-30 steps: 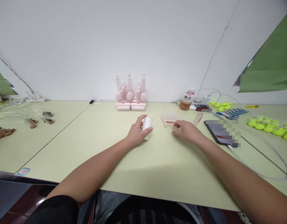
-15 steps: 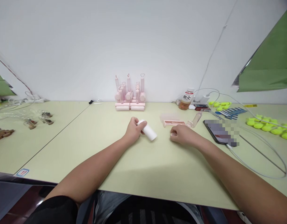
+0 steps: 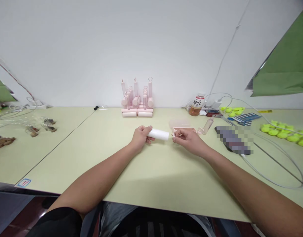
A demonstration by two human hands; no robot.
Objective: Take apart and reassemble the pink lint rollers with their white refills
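Desk (image 3: 151, 174): pink roller stack (image 3: 138, 104) at the wall, drink bottle (image 3: 196, 106), blurred phone (image 3: 234, 140), cable (image 3: 277, 171), yellow-green discs (image 3: 282, 133) far right, small glass jars (image 3: 40, 126) left.

Bright, even light, soft shadows beneath the forearms, wide-angle bending at the edges.

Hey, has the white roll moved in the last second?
Yes. The white roll has tipped from upright to level, its free end swinging right toward the right hand, judged against the pink stack by the wall.
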